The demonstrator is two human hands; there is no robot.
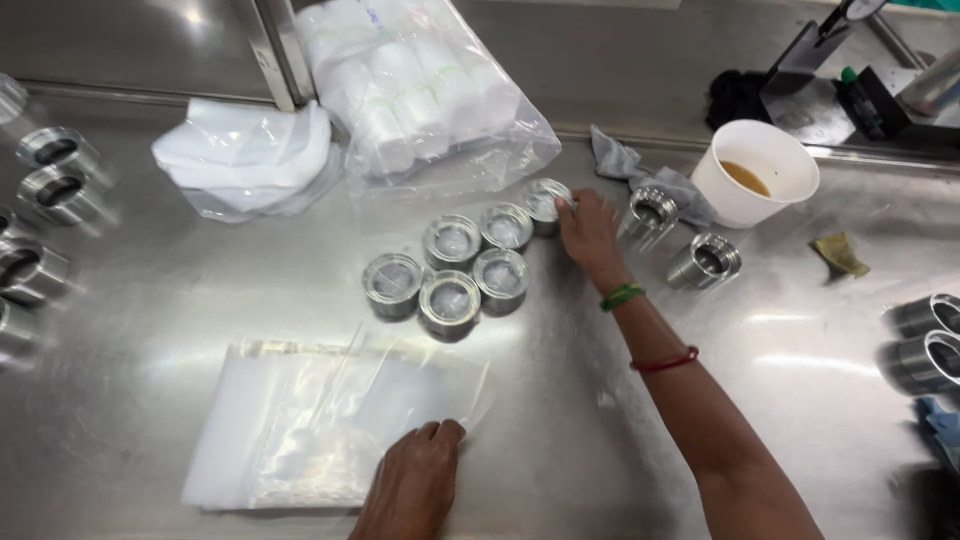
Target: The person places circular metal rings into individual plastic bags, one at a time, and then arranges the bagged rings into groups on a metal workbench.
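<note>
right hand [588, 232] apparently grips a wrapped metal ring [546, 203]; left hand [415, 485] presses plastic bags [320, 425].

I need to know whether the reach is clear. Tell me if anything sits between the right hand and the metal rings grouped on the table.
Nothing visible does. The right hand already touches the farthest ring of the ring cluster. The left hand presses on the stack of clear plastic bags, which lies nearer the person, apart from the rings.

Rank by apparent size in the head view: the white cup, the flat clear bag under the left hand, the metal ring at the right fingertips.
1. flat clear bag, though nearest the camera
2. white cup
3. metal ring
</note>
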